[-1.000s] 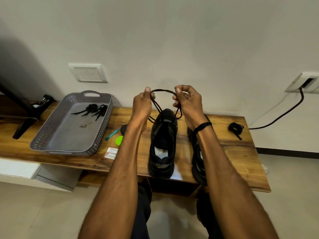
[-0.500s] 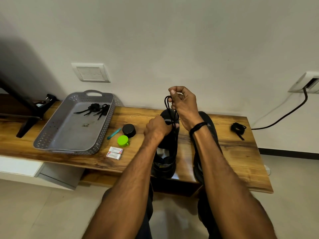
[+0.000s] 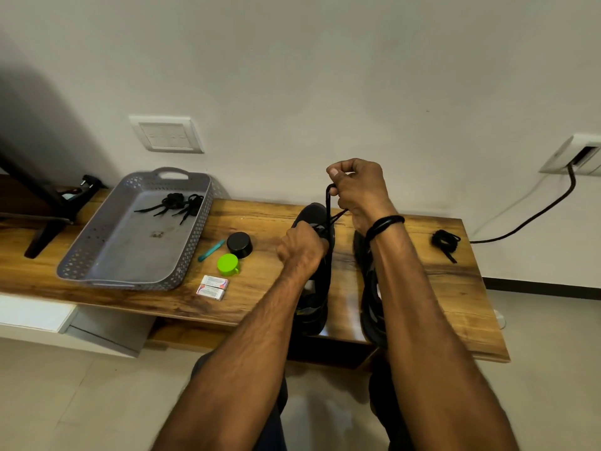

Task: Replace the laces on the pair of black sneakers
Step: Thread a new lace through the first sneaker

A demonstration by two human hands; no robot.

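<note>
Our right hand (image 3: 357, 187) pinches the thin black cord lace (image 3: 328, 206) up high, probably for tension. Just below it our left hand (image 3: 302, 247) curls on the black fabric sneaker (image 3: 322, 281), likely pinning it to the wooden desk (image 3: 439, 281). Can't tell what it actually grips.

Right sneaker (image 3: 368, 297) mostly behind forearm (image 3: 416, 304), print on 2 boxes (image 3: 212, 287) unreadable

The wooden tabletop (image 3: 422, 288) looked glossy and grained; the grey basket (image 3: 97, 255) was perforated matt plastic; the black sneakers (image 3: 317, 288) seemed matt; the lace (image 3: 328, 203) a corded cloth
</note>
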